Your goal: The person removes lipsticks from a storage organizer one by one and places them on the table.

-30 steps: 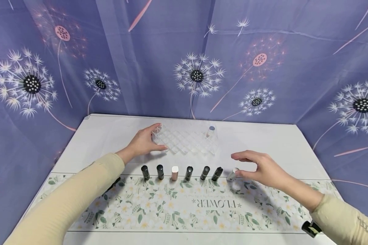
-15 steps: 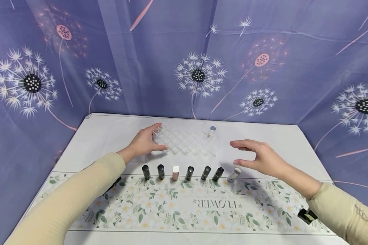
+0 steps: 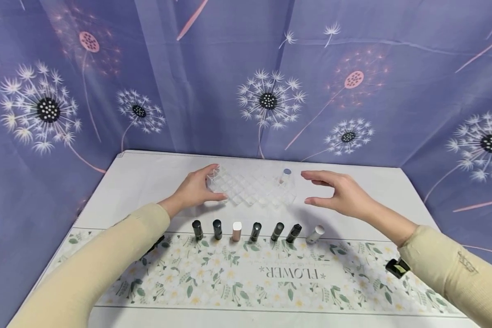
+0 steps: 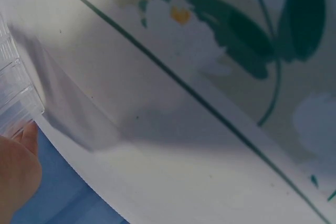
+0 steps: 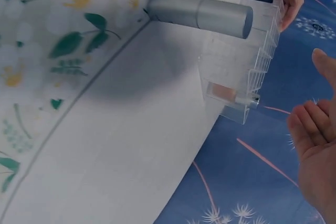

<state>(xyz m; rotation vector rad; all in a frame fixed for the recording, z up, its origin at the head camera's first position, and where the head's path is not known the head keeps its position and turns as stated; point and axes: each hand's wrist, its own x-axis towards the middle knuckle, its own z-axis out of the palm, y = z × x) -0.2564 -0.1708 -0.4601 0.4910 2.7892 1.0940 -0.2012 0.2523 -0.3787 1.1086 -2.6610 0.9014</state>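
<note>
A clear plastic lipstick organizer (image 3: 246, 189) with many compartments stands toward the back of the table. My left hand (image 3: 193, 187) grips its left end, thumb along the front and fingers behind; the left wrist view shows fingertips at the organizer's corner (image 4: 23, 100). One lipstick (image 3: 286, 176) with a bluish-grey top stands in a compartment at the right end. My right hand (image 3: 338, 191) hovers just off that end, thumb and fingers spread apart, holding nothing. Nearer me is a row of lipsticks: several black ones, a rose-gold one (image 3: 237, 231) and a silver one (image 3: 315, 234) at the right.
A white cover with a flowered strip (image 3: 213, 282) lies over the table, the row standing along the strip's upper edge. Purple dandelion-print cloth (image 3: 213, 82) hangs behind and at both sides. A small black device (image 3: 397, 268) sits under the right sleeve.
My right hand has let go of the silver lipstick at the row's right end and moved up and away, toward the organizer's right end. The left hand keeps its hold.
</note>
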